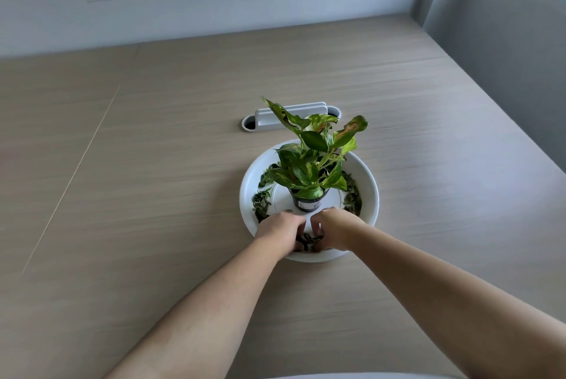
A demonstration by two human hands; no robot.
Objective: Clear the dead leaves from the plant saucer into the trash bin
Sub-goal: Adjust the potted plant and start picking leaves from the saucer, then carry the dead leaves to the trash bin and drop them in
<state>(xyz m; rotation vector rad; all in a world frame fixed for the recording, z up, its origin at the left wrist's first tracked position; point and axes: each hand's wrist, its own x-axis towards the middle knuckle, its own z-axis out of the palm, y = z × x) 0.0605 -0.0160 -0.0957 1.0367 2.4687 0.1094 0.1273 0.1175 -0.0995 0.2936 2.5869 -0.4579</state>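
Observation:
A round white saucer [369, 185] sits on the wooden desk, with a small green plant in a black pot [308, 201] standing at its centre. Dark dead leaves [352, 194] lie in a ring along the saucer's inner channel, on the left, right and near side. My left hand [280, 230] and my right hand [335, 230] are both inside the saucer's near edge, fingers curled toward each other around a clump of dead leaves [309, 244] between them. The trash bin is not in view.
A white cable port with an upright cover [266, 121] is set into the wooden desk [153, 164] just behind the saucer. A pale wall runs along the back; a grey wall and window corner stand at the right.

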